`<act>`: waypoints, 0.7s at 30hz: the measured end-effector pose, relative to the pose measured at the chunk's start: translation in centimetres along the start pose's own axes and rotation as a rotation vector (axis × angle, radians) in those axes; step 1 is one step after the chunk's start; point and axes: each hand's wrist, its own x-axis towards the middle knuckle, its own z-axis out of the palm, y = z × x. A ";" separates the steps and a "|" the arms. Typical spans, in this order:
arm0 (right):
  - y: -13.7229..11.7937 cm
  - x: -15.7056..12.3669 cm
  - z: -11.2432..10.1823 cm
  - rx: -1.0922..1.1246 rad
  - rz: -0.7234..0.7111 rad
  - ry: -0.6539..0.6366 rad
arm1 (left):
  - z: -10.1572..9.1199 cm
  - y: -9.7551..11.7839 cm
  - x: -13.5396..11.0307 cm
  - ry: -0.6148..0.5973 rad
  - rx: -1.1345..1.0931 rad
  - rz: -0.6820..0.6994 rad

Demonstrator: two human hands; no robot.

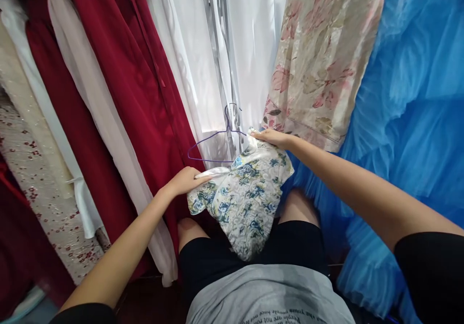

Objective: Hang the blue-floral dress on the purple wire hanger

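A white garment with a blue and yellow-green floral print, which looks like a short-sleeved blouse (246, 193), hangs between my two hands above my lap. My left hand (184, 181) grips its shoulder and neckline edge on the left. On the other side, my right hand (271, 138) pinches the upper edge near the opposite shoulder. Just behind the blouse is a purple wire hanger (203, 146), its hook upright against a metal stand. The hanger's right arm passes behind the blouse by my right hand, so I cannot tell whether it is inside the cloth.
Long dark red dresses (119, 63) and a pale pink cloth (87, 72) hang at the left. White fabric (250, 38) hangs behind the hanger. A beige floral garment (319, 63) and blue tulle (409, 121) hang at the right.
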 end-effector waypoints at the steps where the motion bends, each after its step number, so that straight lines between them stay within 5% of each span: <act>1: -0.2 -0.2 -0.4 0.014 0.003 -0.022 | -0.3 -1.2 -0.1 -0.039 -0.026 -0.036; 4: -0.9 -0.3 -1.9 -0.024 0.002 -0.019 | -1.0 -4.1 0.3 -0.031 -0.129 -0.121; 10: -1.7 0.7 -3.3 -0.125 -0.069 -0.144 | -3.3 -6.1 4.0 0.275 -0.140 -0.137; 13: -1.7 0.7 -3.3 -0.106 -0.036 -0.157 | -4.5 -5.2 6.4 0.418 -0.175 -0.093; 17: -0.8 -0.3 -3.2 -0.090 0.260 0.037 | -4.1 -2.5 9.7 0.483 -0.327 -0.060; 21: 1.1 -1.8 -3.7 -0.152 0.112 0.155 | -2.5 -0.2 11.8 0.550 -0.438 -0.125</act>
